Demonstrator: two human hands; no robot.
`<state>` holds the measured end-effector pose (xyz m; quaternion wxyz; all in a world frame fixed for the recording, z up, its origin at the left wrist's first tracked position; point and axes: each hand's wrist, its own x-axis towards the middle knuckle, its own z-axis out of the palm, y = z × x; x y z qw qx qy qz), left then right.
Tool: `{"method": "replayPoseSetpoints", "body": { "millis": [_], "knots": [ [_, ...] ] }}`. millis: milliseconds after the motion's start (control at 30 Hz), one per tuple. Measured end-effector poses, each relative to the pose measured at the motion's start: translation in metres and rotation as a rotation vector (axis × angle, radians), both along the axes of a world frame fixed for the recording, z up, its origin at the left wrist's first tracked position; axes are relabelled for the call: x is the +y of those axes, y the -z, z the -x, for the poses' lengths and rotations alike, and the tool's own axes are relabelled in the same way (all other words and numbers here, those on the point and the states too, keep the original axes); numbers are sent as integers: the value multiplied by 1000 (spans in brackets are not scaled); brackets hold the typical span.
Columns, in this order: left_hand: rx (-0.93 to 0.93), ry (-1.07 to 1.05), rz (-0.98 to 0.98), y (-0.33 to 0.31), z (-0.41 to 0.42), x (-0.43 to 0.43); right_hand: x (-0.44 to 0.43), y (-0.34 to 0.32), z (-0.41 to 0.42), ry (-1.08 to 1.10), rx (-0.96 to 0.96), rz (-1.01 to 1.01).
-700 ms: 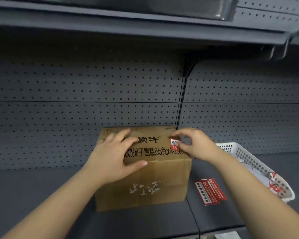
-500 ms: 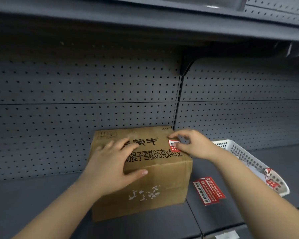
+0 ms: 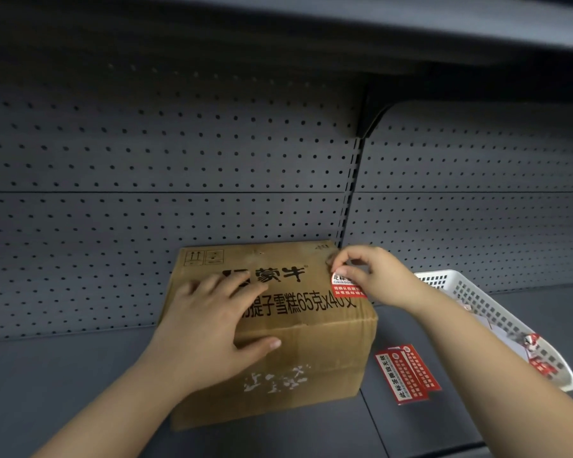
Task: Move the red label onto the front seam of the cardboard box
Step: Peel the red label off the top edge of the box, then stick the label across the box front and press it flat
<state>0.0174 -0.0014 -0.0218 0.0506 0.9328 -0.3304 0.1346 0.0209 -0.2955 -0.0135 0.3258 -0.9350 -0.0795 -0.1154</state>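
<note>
A brown cardboard box (image 3: pixel 328 352) with black printed characters stands on a dark grey shelf. My left hand (image 3: pixel 209 322) lies flat on its top, thumb hanging over the front edge. A small red and white label (image 3: pixel 346 287) sits at the top's right end. My right hand (image 3: pixel 374 276) pinches the label's upper edge between thumb and forefinger; the fingers hide part of it.
Two red label sheets (image 3: pixel 407 375) lie on the shelf right of the box. A white plastic basket (image 3: pixel 497 312) with more red items stands at the far right. Perforated back panels (image 3: pixel 179 166) and an upper shelf close the space behind and above.
My right hand has shifted slightly back and up along the box's right end, and more of the label shows. My left hand stays pressed on the box top.
</note>
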Motion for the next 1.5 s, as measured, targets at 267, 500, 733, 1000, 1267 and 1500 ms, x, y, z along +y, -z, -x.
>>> {"method": "replayPoseSetpoints", "body": {
  "millis": [267,500,733,1000,1267,1500],
  "knots": [
    [-6,-3,-3,-1,2,-1,-15,17,9,-50,-83,-543],
    [24,-27,-13,-1,4,1,-27,40,13,-14,-122,-1051],
    [26,-18,9,-1,5,1,-41,57,18,124,-183,-1290],
    [-6,227,420,3,32,2,-12,8,83,-39,-304,-953],
    [438,118,768,55,93,-11,74,39,129,-139,-72,-455],
    [542,6,951,97,96,-16,112,76,122,-93,28,-241]
  ]
}}
